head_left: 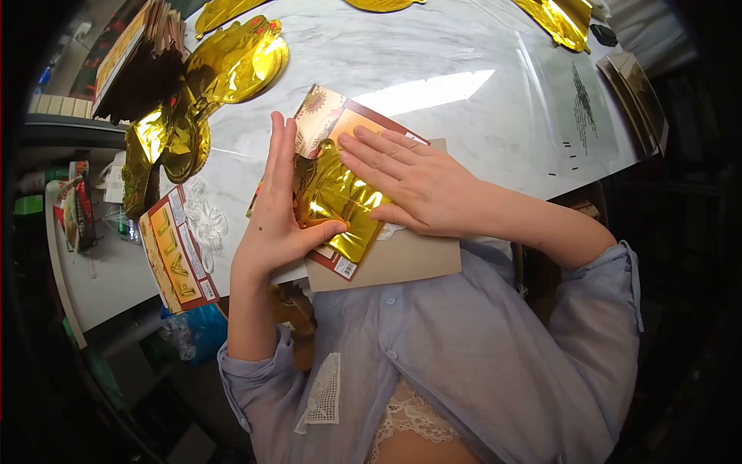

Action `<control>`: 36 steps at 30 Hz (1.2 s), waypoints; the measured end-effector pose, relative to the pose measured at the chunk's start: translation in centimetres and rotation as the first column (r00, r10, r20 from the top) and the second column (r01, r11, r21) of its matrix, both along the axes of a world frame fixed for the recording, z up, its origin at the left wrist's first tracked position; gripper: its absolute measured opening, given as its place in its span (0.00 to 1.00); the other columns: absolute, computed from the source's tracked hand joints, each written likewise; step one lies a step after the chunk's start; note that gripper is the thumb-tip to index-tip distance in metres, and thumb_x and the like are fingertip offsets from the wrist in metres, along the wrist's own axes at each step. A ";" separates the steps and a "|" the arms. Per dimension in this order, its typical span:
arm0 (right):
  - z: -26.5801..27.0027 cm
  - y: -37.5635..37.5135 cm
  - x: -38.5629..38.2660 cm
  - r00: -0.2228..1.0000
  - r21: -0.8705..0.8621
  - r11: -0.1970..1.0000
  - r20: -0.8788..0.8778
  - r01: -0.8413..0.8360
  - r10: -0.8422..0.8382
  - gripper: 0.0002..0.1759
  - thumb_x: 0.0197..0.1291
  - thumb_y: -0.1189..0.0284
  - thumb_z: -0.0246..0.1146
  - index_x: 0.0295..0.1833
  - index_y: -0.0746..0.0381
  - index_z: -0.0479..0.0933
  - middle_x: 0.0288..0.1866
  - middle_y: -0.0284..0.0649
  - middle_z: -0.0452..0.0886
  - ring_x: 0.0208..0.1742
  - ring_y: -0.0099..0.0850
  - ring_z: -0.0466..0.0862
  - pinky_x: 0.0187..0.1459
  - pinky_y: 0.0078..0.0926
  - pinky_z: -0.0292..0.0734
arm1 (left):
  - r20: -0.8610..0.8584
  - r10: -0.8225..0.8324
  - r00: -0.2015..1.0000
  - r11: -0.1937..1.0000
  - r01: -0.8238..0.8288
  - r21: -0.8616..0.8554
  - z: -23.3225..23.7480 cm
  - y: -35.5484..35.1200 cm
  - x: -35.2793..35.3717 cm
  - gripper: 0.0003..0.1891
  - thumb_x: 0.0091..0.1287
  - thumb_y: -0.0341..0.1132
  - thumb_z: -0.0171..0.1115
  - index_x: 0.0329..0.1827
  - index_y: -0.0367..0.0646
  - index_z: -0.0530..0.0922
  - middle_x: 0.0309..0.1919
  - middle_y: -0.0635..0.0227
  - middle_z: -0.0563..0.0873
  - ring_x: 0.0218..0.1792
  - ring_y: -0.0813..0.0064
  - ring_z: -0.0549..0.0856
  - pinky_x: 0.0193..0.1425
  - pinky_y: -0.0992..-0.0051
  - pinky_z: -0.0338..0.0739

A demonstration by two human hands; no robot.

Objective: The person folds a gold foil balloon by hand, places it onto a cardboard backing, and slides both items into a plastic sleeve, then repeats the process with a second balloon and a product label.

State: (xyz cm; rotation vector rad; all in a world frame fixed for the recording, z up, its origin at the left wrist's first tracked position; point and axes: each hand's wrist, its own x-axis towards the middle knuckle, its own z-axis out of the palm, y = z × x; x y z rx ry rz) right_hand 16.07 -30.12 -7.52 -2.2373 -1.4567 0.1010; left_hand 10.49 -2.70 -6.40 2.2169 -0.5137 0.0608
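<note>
A folded gold foil piece (pixel 340 197), apparently a flat foil balloon, lies on a printed card (pixel 315 116) with autumn colours. Under them, at the table's front edge, is a beige cardboard sheet (pixel 417 267). My right hand (pixel 410 182) rests flat across the foil and card, its fingers stretched out side by side. Along the left edge of the foil stands my left hand (pixel 270 209), fingers straight and pointing away, the thumb touching the foil. A bit of white cord (pixel 393 231) shows below my right hand.
A card printed FALL (pixel 174 251) and a bundle of white cord (pixel 205 220) lie at the left edge. Gold foil balloons (pixel 239 62) and a stack of cards (pixel 143 58) are at the back left. A clear plastic sheet (pixel 568 116) lies right, beside brown card pieces (pixel 634 100).
</note>
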 end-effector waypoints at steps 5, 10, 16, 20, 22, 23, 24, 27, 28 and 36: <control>0.5 0.2 -0.1 0.998 -0.036 0.998 -0.019 0.055 -0.056 0.47 0.79 0.50 0.60 0.90 0.67 0.55 0.93 0.53 0.54 0.94 0.45 0.52 0.90 0.48 0.50 | 0.012 0.011 1.000 1.000 -0.011 -0.008 0.0 0.0 -0.1 0.73 0.52 0.50 0.89 0.94 0.41 0.44 0.91 0.36 0.40 0.91 0.41 0.47 0.89 0.50 0.57; 2.5 1.4 -0.9 0.992 -0.016 0.999 0.116 -0.045 0.047 0.44 0.80 0.50 0.59 0.90 0.64 0.57 0.93 0.51 0.54 0.94 0.44 0.52 0.90 0.47 0.49 | 0.027 0.025 0.999 0.999 -0.026 0.032 0.1 0.1 -0.1 0.75 0.50 0.49 0.89 0.94 0.42 0.42 0.91 0.36 0.38 0.91 0.40 0.46 0.89 0.50 0.58; 0.3 1.6 0.2 0.982 -0.025 0.982 0.006 -0.187 0.187 0.36 0.80 0.50 0.57 0.89 0.46 0.64 0.94 0.51 0.52 0.94 0.47 0.52 0.90 0.50 0.48 | 0.052 0.034 0.998 0.999 -0.035 0.029 0.2 0.0 -0.1 0.75 0.50 0.44 0.89 0.94 0.40 0.41 0.91 0.37 0.33 0.91 0.39 0.45 0.89 0.50 0.57; 0.3 1.5 0.2 0.981 0.005 0.981 0.017 -0.195 0.195 0.32 0.81 0.48 0.56 0.86 0.35 0.69 0.94 0.52 0.50 0.94 0.53 0.50 0.90 0.53 0.48 | 0.060 0.101 0.993 0.994 -0.099 -0.041 0.5 -0.4 -1.0 0.75 0.48 0.40 0.89 0.94 0.44 0.42 0.90 0.34 0.31 0.91 0.36 0.42 0.88 0.50 0.59; 0.5 1.5 0.5 0.978 0.006 0.979 0.033 -0.204 0.204 0.31 0.81 0.48 0.56 0.85 0.32 0.70 0.94 0.53 0.50 0.94 0.54 0.50 0.89 0.54 0.48 | 0.301 0.105 0.948 0.974 -0.159 0.160 1.2 -0.7 -2.1 0.75 0.48 0.38 0.90 0.95 0.47 0.41 0.89 0.30 0.29 0.90 0.31 0.44 0.85 0.49 0.65; 0.6 1.5 0.4 0.978 -0.006 0.978 0.031 -0.206 0.206 0.31 0.81 0.47 0.55 0.85 0.32 0.70 0.94 0.53 0.50 0.94 0.54 0.50 0.89 0.54 0.48 | 0.323 0.148 0.935 0.985 -0.168 0.037 0.9 -1.1 -3.0 0.66 0.51 0.36 0.88 0.93 0.52 0.54 0.88 0.28 0.34 0.88 0.30 0.53 0.82 0.47 0.69; 0.7 1.5 0.3 0.978 -0.019 0.978 0.025 -0.207 0.208 0.31 0.81 0.46 0.55 0.86 0.32 0.70 0.94 0.53 0.50 0.94 0.55 0.50 0.89 0.54 0.48 | 0.323 0.151 0.934 0.984 -0.172 0.037 1.0 -1.2 -4.3 0.66 0.51 0.36 0.88 0.93 0.52 0.54 0.88 0.28 0.34 0.88 0.30 0.53 0.82 0.47 0.69; 0.4 1.6 0.3 0.977 -0.013 0.978 0.041 -0.209 0.209 0.31 0.81 0.45 0.55 0.86 0.32 0.70 0.94 0.53 0.50 0.93 0.55 0.50 0.89 0.55 0.48 | 0.488 0.129 0.863 0.951 -0.247 0.185 1.2 -1.3 -8.6 0.46 0.56 0.34 0.85 0.83 0.52 0.76 0.88 0.34 0.51 0.84 0.37 0.66 0.80 0.45 0.71; 0.4 1.6 0.4 0.976 -0.012 0.977 0.042 -0.214 0.214 0.31 0.81 0.45 0.55 0.86 0.32 0.70 0.94 0.53 0.50 0.93 0.55 0.50 0.89 0.55 0.48 | 0.431 0.094 0.897 0.944 -0.218 0.247 0.7 -1.2 -9.9 0.37 0.58 0.33 0.84 0.75 0.52 0.82 0.84 0.41 0.61 0.82 0.40 0.71 0.80 0.45 0.71; 0.4 1.5 0.3 0.978 -0.020 0.978 0.038 -0.206 0.207 0.30 0.82 0.47 0.54 0.86 0.31 0.70 0.94 0.53 0.49 0.93 0.56 0.51 0.89 0.56 0.48 | 0.261 0.270 0.927 0.876 -0.349 0.334 -2.5 -3.7 -14.6 0.25 0.67 0.38 0.77 0.68 0.51 0.89 0.75 0.56 0.82 0.77 0.55 0.81 0.88 0.42 0.57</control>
